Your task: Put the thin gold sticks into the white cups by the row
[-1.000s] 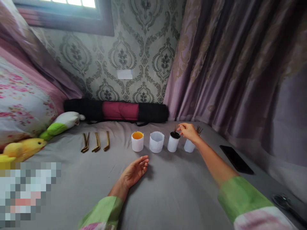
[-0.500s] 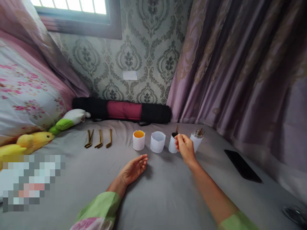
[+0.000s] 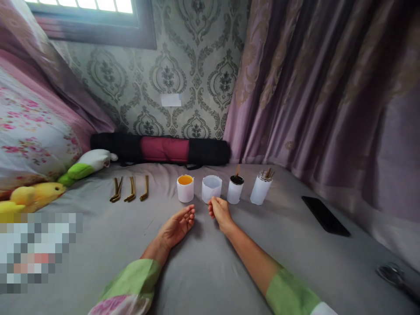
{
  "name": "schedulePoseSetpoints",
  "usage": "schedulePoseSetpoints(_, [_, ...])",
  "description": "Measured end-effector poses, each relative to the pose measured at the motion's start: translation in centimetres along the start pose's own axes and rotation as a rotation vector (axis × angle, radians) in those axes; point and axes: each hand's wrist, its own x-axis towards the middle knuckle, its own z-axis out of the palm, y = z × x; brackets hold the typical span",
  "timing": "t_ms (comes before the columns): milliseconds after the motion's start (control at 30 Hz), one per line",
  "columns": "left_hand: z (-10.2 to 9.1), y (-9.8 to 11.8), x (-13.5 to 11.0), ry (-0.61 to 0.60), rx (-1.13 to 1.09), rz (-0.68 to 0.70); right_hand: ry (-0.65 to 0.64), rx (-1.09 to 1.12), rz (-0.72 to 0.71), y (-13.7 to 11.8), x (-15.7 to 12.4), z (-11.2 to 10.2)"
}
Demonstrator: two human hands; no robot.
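Observation:
My left hand (image 3: 177, 227) rests palm up on the grey sheet (image 3: 213, 271), fingers loosely spread and empty. My right hand (image 3: 220, 212) hovers just right of it, fingertips pinched together; whether they hold anything is too small to see. Right behind the hands stands a row of white cups: one with orange filling (image 3: 185, 188), an empty one (image 3: 211, 189) nearest my right hand, one with dark filling and a stick (image 3: 235, 189), and a clear jar of sticks (image 3: 260, 189).
Three bent gold pieces (image 3: 129, 190) lie left of the cups. A black and magenta roll (image 3: 160, 149) lies along the wall. Plush toys (image 3: 36, 196) and a floral pillow are at left, a black phone (image 3: 324, 215) and a curtain (image 3: 328, 109) at right.
My right hand has drawn back from the jar and the dark cup toward me and to the left, ending beside my left hand. The left hand stayed where it was.

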Motion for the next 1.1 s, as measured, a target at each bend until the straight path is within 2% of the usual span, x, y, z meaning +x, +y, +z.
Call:
schedulePoseSetpoints(200, [0.1, -0.1, 0.1, 0.001, 0.006, 0.013, 0.040, -0.129, -0.115, 2.1, 0.3, 0.7])
schedulePoseSetpoints(467, [0.3, -0.2, 0.1, 0.013, 0.039, 0.059, -0.008, -0.143, -0.229, 3.1, 0.2, 0.3])
schedulePoseSetpoints(833, [0.1, 0.6, 0.7, 0.063, 0.085, 0.153, -0.044, -0.161, -0.212, 2.9, 0.0, 0.0])
schedulePoseSetpoints(1100, [-0.3, 2.6, 1.6, 0.206, 0.240, 0.189, -0.057, -0.147, -0.225, 3.3, 0.3, -0.1])
